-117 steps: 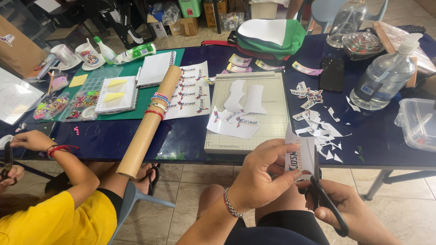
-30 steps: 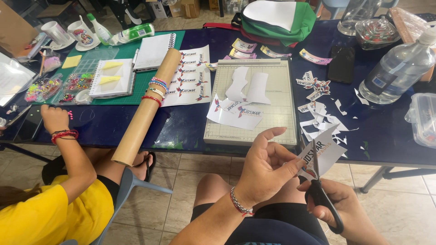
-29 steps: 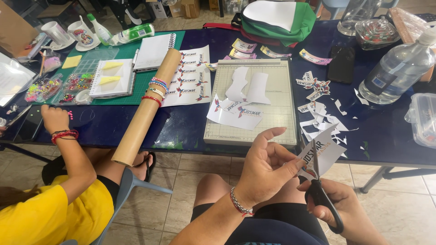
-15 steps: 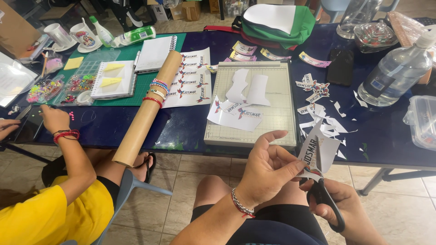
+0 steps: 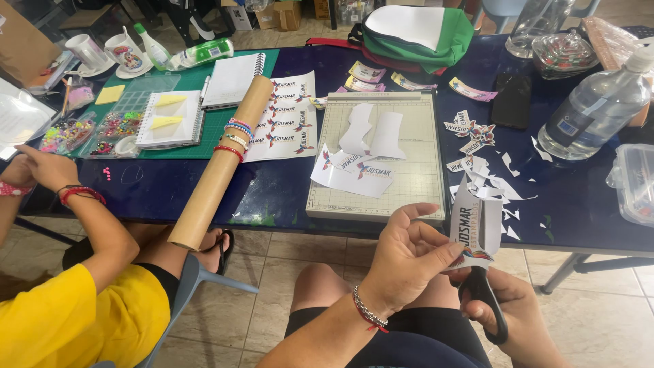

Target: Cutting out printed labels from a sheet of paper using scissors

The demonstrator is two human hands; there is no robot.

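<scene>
My left hand (image 5: 407, 259) pinches a white printed paper piece (image 5: 475, 225) above my lap, just in front of the table edge. My right hand (image 5: 507, 313) grips black-handled scissors (image 5: 485, 300) whose blades sit under the lower edge of that paper. On the dark blue table (image 5: 272, 194) lies a pale green cutting mat (image 5: 381, 153) with more white printed pieces (image 5: 357, 167) on it. Several paper offcuts (image 5: 487, 174) are scattered to its right.
A cardboard tube (image 5: 218, 163) wearing bead bracelets leans over the table edge. Another person in a yellow shirt (image 5: 75, 320) sits at my left, hand (image 5: 41, 167) near bead trays (image 5: 95, 129). Notebooks, a printed sheet, a clear bottle (image 5: 596, 109), a phone and a green bag (image 5: 419, 31) stand further back.
I turned the paper piece in my left hand from tilted to nearly upright and brought it closer over the scissors. The other person's arm shifted left along the table edge.
</scene>
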